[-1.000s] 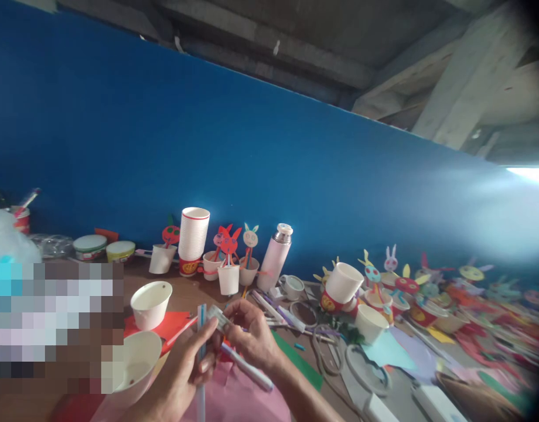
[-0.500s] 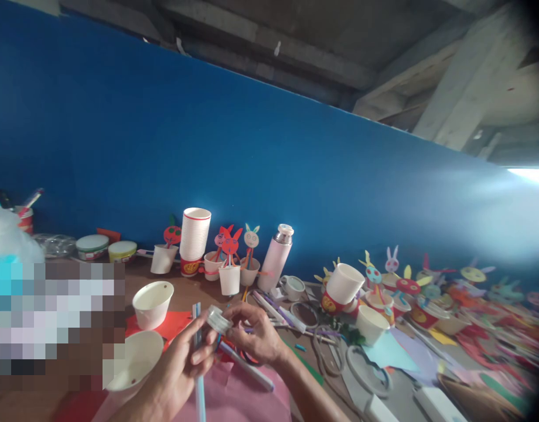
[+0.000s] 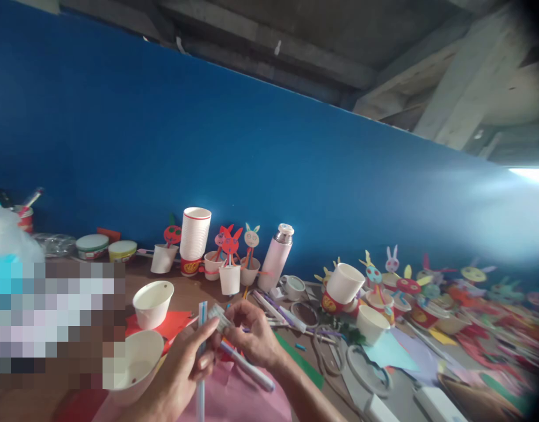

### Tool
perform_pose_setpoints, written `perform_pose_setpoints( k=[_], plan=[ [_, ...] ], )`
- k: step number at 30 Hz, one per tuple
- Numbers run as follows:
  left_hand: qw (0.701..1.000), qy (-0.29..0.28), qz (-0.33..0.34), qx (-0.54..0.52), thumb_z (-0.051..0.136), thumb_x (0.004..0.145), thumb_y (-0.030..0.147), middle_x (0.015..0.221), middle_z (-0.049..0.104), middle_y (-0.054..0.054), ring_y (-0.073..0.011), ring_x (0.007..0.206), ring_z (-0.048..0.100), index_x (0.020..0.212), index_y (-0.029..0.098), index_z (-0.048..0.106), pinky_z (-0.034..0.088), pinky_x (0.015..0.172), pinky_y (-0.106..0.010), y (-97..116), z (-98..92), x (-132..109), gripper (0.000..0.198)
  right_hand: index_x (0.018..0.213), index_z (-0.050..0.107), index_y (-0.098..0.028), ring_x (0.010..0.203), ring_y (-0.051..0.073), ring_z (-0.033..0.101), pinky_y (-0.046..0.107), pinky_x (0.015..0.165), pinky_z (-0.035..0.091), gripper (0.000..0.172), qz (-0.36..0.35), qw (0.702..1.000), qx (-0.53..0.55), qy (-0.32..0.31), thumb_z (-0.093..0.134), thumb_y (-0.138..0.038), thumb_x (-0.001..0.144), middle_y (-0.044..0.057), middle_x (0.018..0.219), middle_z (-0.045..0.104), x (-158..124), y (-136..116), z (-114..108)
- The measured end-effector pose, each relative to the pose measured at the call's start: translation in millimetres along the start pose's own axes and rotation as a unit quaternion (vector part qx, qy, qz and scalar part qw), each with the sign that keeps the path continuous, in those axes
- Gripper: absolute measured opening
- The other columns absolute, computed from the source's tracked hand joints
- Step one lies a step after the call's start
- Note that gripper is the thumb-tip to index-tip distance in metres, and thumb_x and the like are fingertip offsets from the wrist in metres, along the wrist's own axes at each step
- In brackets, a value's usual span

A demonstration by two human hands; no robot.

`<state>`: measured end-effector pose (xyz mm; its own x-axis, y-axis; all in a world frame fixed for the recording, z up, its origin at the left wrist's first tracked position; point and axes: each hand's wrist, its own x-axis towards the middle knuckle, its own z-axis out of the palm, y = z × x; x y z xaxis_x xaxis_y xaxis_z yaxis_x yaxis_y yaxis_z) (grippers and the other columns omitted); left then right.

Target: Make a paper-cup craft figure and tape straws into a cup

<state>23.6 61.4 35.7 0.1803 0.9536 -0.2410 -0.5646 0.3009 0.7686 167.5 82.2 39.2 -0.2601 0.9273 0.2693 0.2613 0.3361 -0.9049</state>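
Observation:
Between my two hands is a small roll of clear tape [image 3: 221,317]. My left hand [image 3: 181,363] pinches the roll between thumb and fingers. Its fingers also keep hold of a pale straw with a blue stripe [image 3: 202,313], which stands nearly upright. From the right side, the fingertips of my right hand [image 3: 256,339] are closed on the roll's edge; whether they grip a loose tape end cannot be made out. Under my hands lie a pink sheet [image 3: 234,401] and a white pen [image 3: 256,375]. Left of them are two white paper cups [image 3: 152,310] on red paper.
Rabbit-faced paper figures stand in cups [image 3: 229,281] near the blue wall, beside a tall cup stack [image 3: 195,237] and a pink thermos [image 3: 276,258]. To the right are a tilted cup [image 3: 345,284], a grey cable [image 3: 370,381] and coloured paper [image 3: 390,350].
The tape roll has turned slightly in my fingers. The straw has shifted a little to the right and stands straighter. Both hands keep nearly the same place.

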Motion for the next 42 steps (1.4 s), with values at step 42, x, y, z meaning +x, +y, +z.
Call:
perform_pose_setpoints(
  k=[42],
  plan=[
    [0.991, -0.029, -0.082, -0.106, 0.070, 0.067, 0.032, 0.042, 0.049, 0.007, 0.0031, 0.026, 0.023, 0.053, 0.013, 0.052, 0.016, 0.029, -0.012, 5, -3.0, 8, 0.029, 0.091, 0.058, -0.017, 0.063, 0.010, 0.049, 0.023, 0.064, 0.041, 0.020, -0.032, 0.997, -0.005, -0.064, 0.060, -0.015, 0.071, -0.002, 0.072, 0.055, 0, 13, -10]
  ],
)
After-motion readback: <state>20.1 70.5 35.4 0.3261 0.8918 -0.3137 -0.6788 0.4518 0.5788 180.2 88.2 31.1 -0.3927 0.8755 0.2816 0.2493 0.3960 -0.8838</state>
